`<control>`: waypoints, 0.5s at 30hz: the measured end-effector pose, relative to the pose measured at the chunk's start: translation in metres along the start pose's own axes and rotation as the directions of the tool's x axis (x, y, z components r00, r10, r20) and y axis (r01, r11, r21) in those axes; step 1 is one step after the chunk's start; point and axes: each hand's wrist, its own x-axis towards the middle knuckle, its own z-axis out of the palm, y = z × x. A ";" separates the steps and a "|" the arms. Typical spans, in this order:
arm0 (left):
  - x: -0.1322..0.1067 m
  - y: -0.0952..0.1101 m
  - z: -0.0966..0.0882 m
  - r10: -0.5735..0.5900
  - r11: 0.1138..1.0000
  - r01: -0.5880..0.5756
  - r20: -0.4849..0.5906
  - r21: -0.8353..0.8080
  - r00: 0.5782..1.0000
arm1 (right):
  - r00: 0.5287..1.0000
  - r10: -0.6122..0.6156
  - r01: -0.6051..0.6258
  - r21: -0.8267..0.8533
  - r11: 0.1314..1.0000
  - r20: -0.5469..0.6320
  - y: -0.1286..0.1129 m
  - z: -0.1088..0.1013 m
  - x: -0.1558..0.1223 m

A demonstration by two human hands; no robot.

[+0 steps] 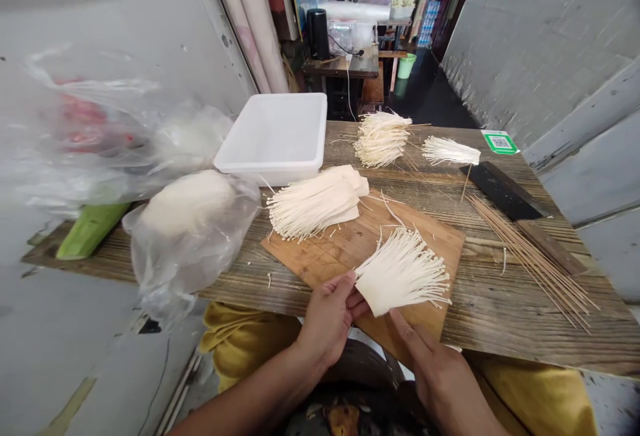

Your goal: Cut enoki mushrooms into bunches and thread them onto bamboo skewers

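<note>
My left hand point(330, 313) pinches the cut base of a flat clump of enoki mushrooms point(403, 273) over the near edge of a wooden cutting board point(345, 249). My right hand point(430, 363) comes up from below and its fingers touch the same clump at its lower edge. A larger bundle of enoki point(315, 203) lies on the board's far left corner. Two more piles of enoki point(383, 137) point(450, 151) sit farther back on the wooden table point(500, 303).
A white plastic tub point(275, 136) stands behind the board. Plastic bags point(185, 229) lie at the left beside a green vegetable point(90, 229). A cleaver point(505, 193) and several bamboo skewers point(530, 256) lie at the right. A person stands far back in the passage.
</note>
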 end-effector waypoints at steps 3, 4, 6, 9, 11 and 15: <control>0.000 0.001 0.000 -0.005 1.000 0.005 -0.022 -0.007 1.000 | 1.000 -0.012 0.012 -0.032 0.999 -0.016 -0.003 -0.004 0.003; 0.000 0.002 0.000 -0.011 1.000 0.011 -0.028 -0.008 1.000 | 1.000 -0.019 0.018 -0.044 0.999 -0.024 -0.004 -0.005 0.004; 0.001 0.002 0.000 -0.027 1.000 0.027 -0.034 -0.007 0.999 | 0.999 -0.032 0.030 -0.060 0.998 -0.043 -0.005 -0.007 0.005; 0.001 0.004 0.000 -0.043 0.999 0.042 -0.038 -0.017 0.998 | 0.997 -0.036 0.032 -0.069 0.997 -0.062 -0.006 -0.009 0.007; 0.002 0.005 0.000 -0.047 0.999 0.045 -0.042 -0.025 0.998 | 0.996 -0.041 0.036 -0.071 0.997 -0.073 -0.005 -0.010 0.007; 0.002 0.006 0.000 -0.055 0.998 0.054 -0.063 -0.017 0.997 | 0.995 -0.061 0.054 -0.082 0.995 -0.079 -0.003 -0.011 0.005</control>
